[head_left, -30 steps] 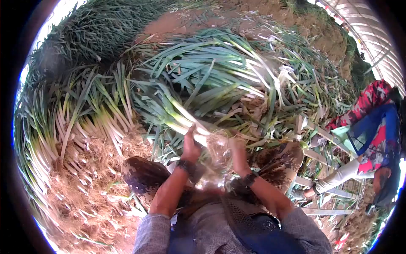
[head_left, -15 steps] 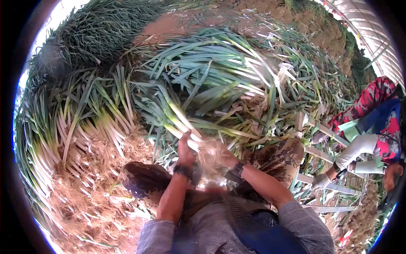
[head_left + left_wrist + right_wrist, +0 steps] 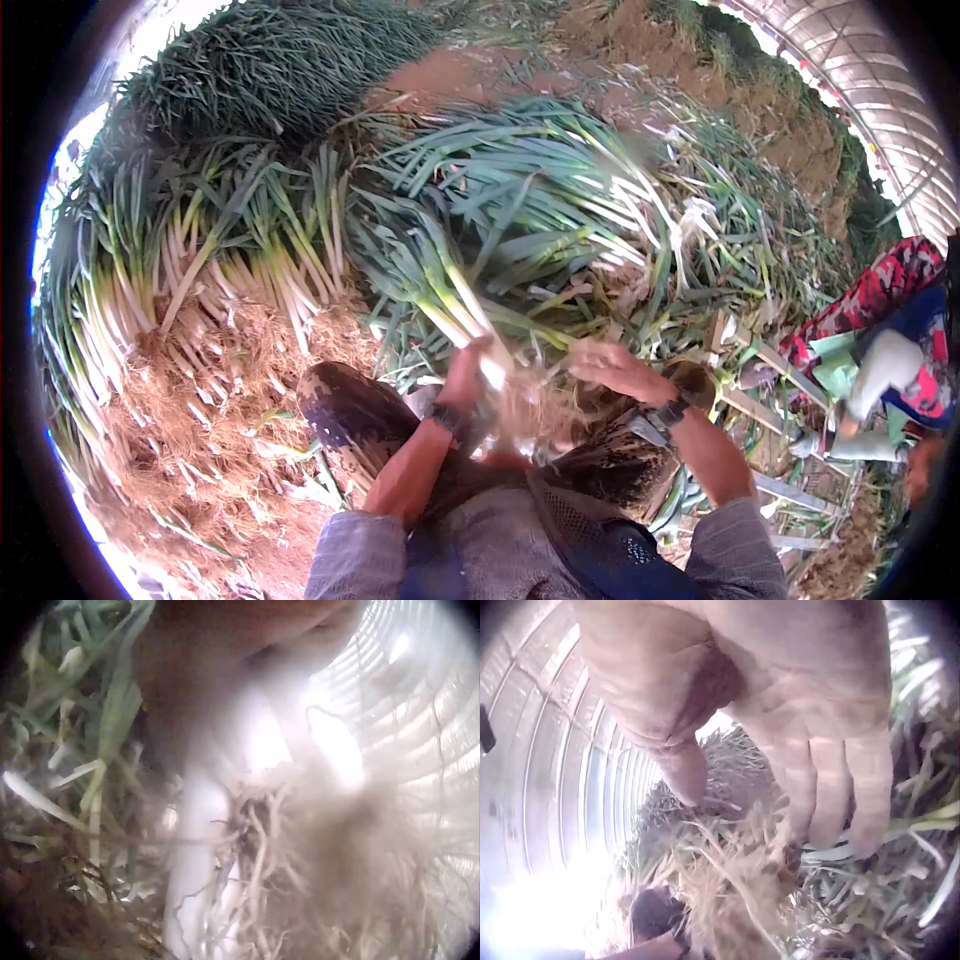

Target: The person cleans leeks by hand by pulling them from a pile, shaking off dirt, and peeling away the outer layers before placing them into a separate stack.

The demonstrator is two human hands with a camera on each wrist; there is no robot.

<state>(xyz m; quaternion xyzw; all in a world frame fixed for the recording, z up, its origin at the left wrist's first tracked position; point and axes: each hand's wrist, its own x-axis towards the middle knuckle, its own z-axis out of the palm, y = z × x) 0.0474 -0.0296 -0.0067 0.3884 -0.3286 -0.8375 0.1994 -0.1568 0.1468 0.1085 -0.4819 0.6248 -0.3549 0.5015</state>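
Note:
My left hand grips a small bunch of leeks by the white stalks, close above the root end. Their green leaves point away from me, toward the upper left of the head view. A shaggy mass of pale roots hangs between my hands; thin root strands and white stalks show under the left hand in the left wrist view. My right hand is just right of the roots, holding nothing. In the right wrist view its fingers are extended and the thumb stands apart, with roots below.
Rows of leeks, roots toward me, lie at the left. Another pile of leeks lies ahead, with loose trimmings to its right. A slatted frame stands at my right, beside another person. My knees flank the work.
My right hand was down at the roots; it has moved up and right, its fingers straightening. The left hand keeps its grip on the leeks. The other person's arms have moved.

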